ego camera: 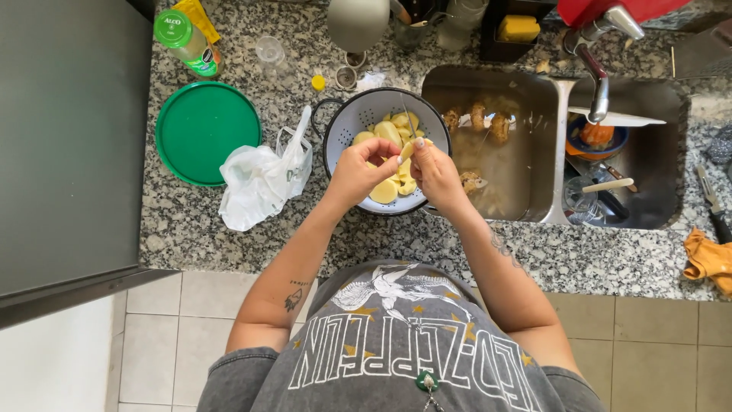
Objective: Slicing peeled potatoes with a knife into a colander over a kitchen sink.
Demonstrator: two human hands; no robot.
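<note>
Head view: your potato piece (406, 150) sits pinched between both hands, right over the colander (345, 122). Left hand (360, 172) is clenched round its lower end, fingertips wrapping the piece. Right hand (435, 169) is closed on a knife (410, 118), thin blade pointing away from you and up over the bowl, edge against the potato.

Handling, my read: peeled potato is stiff but wet and starchy, so slippery. Light piece, no weight problem. Best hold looks like the thick end, fingertips spread, thumb clear of the blade line. It won't crush, but it can squirt out of a tight pinch.

Colander is white with holes and dark handles, and holds a heap of cut pale yellow potato chunks (387, 131). It stands on the granite bench (229, 244), its right rim at the sink (545, 152) edge.

Left of the colander: a crumpled white plastic bag (259, 183), touching it or nearly. Further left, a green round lid (202, 131) lying flat, and a green-capped bottle (185, 42) behind it.

Sink, left basin: several brownish unpeeled pieces (476, 116) in water. Right basin: dishes under the tap (598, 72). Orange cloth (705, 259) at the far right bench edge.
</note>
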